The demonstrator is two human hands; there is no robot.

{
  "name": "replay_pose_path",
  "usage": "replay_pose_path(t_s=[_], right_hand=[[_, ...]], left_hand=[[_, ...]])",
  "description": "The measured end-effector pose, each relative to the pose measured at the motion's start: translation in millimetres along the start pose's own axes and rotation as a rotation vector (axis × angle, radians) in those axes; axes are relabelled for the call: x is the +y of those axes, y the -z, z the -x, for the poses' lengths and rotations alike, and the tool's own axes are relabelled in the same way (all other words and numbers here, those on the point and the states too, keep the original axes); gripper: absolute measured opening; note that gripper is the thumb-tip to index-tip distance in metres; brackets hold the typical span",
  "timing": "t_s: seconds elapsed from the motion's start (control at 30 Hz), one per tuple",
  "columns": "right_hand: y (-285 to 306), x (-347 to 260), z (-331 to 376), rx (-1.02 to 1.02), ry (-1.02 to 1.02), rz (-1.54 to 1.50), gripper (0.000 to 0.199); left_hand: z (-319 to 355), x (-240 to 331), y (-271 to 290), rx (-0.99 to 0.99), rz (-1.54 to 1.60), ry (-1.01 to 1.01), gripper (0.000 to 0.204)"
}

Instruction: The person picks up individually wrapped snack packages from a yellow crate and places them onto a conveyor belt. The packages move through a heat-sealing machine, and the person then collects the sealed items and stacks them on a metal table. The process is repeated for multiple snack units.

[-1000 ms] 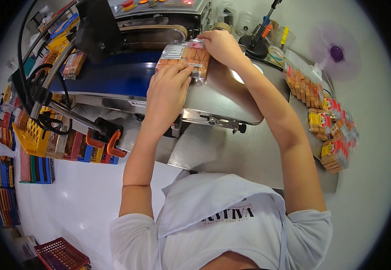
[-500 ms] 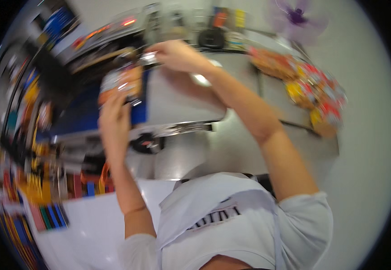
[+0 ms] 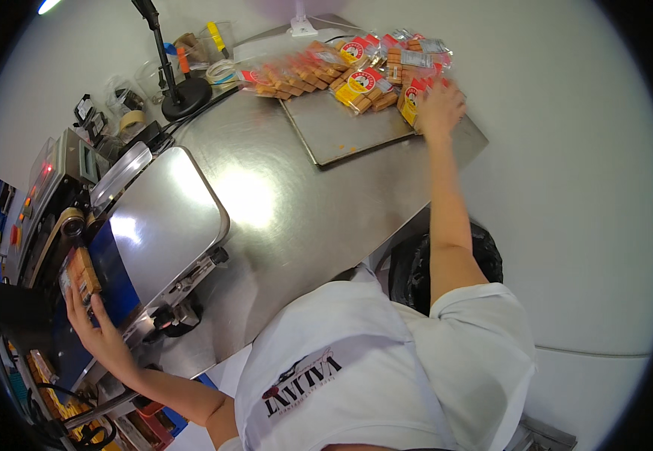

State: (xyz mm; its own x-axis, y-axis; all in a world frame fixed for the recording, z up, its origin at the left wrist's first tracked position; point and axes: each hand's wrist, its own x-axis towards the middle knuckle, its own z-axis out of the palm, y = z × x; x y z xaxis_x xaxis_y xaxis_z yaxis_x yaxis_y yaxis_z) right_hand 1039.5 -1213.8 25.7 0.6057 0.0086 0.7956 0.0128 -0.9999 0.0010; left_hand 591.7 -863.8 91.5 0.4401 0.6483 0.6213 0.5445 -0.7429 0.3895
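Observation:
My left hand (image 3: 95,328) is at the left, thumb and fingers spread at the near end of a clear packet of brown biscuits (image 3: 84,270). That packet lies on the blue conveyor belt (image 3: 120,272), beside the sealing machine (image 3: 57,177). Far to the right, my right hand (image 3: 441,114) reaches over the pile, its fingers bent round a biscuit packet (image 3: 409,107) with a red and yellow label. The fingertips are partly blurred against the wrappers. More packets (image 3: 362,86) lie heaped beside it, and a row of overlapping ones (image 3: 296,74) stretches leftward.
A metal tray (image 3: 345,143) lies under the pile on the steel table (image 3: 289,218). A shiny plate (image 3: 165,199) adjoins the belt. Behind it stand a black stand (image 3: 186,98), tape roll (image 3: 132,122) and plastic tubs. A black-lined bin (image 3: 484,255) is below the table's right side.
My view has swung right. My right hand has left the machine's side and is now at the packet pile. My left hand stays by the packet on the belt, fingers spread.

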Motion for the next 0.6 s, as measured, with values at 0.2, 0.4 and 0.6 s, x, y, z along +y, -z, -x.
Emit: replay_pose_path(t_s=[0.2,0.4,0.6], right_hand=[[14,3,-4,-0.079,0.249,-0.022,0.021],[148,-109,-9,-0.056,0.098,-1.146,0.014],[229,-189,23,-0.184,0.430,-1.832,0.014]], left_hand=[[-2,92,-30,-0.253,0.257,-0.268,0.032],[-2,164,-59,-0.267,0.356,-0.520,0.050],[-16,161,-59,-0.040,0.380,-0.202,0.046]])
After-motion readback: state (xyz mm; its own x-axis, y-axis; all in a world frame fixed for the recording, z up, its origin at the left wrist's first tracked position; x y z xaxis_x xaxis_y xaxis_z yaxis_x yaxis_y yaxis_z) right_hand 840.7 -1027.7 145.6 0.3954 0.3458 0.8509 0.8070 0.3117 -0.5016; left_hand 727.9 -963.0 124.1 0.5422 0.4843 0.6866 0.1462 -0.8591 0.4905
